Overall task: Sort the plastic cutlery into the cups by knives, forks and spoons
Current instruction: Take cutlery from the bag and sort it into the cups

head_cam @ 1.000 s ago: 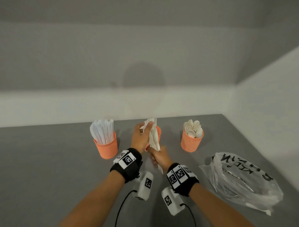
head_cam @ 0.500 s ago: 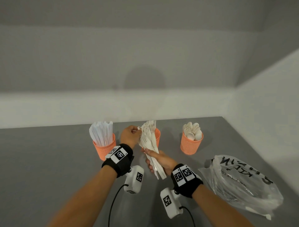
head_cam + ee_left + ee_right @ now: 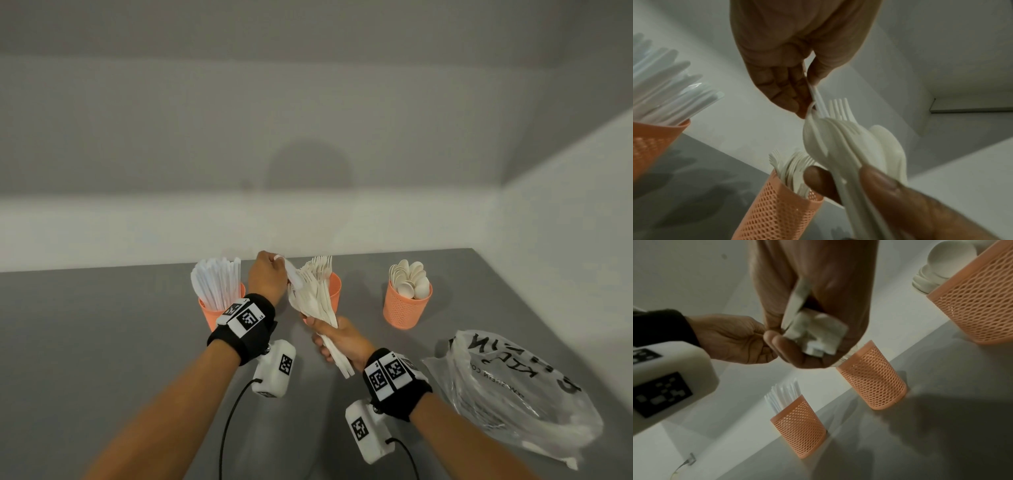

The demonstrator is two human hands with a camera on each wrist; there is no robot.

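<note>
Over grey tabletop [image 3: 102,342], right hand [image 3: 342,339] clutches mixed cutlery [image 3: 313,294] while left hand [image 3: 267,277] pinches one knife [image 3: 291,272] free, likely bound for the knife cup [image 3: 214,310] beside it.

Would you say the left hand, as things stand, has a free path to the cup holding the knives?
Probably yes. The left hand, pinching one white piece at the bundle, is right beside the knife cup, with nothing between them; the cup's top is crowded with knives.

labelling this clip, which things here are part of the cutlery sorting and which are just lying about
Part of the job:
- knife cup
- fork cup
- spoon cup
- cutlery bundle held by right hand
- single piece pinched by left hand

Lying about:
- plastic bag
- grey table
</note>
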